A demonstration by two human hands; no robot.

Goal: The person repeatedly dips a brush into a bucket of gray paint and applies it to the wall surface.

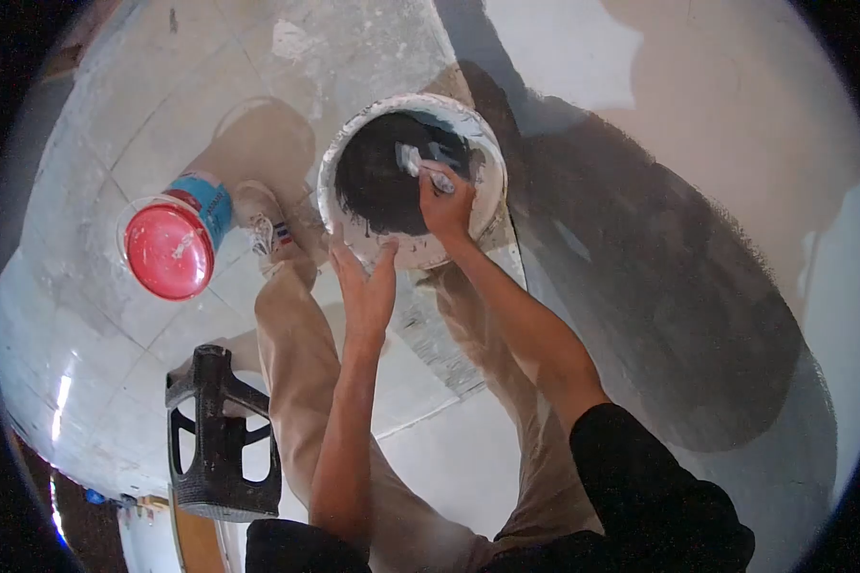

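A round bucket [332, 205] with a pale, paint-smeared rim stands on the floor by the wall. Dark grey paint [377, 177] covers much of its inside. My right hand [446, 202] is inside the bucket's opening, closed around a whitish, paint-covered tool that looks like a paintbrush [408, 159]; its far end meets the paint. At the near rim, my left hand [365, 286] holds the bucket's edge with fingers and thumb apart. The fingertips' exact hold is partly hidden.
A closed tub with a red lid [169, 250] and blue side stands left of my shoe [266, 222]. A black plastic stool [222, 468] is beside my left leg. The wall [659, 286] on the right carries grey paint and shadows. Tiled floor [162, 143] spreads left.
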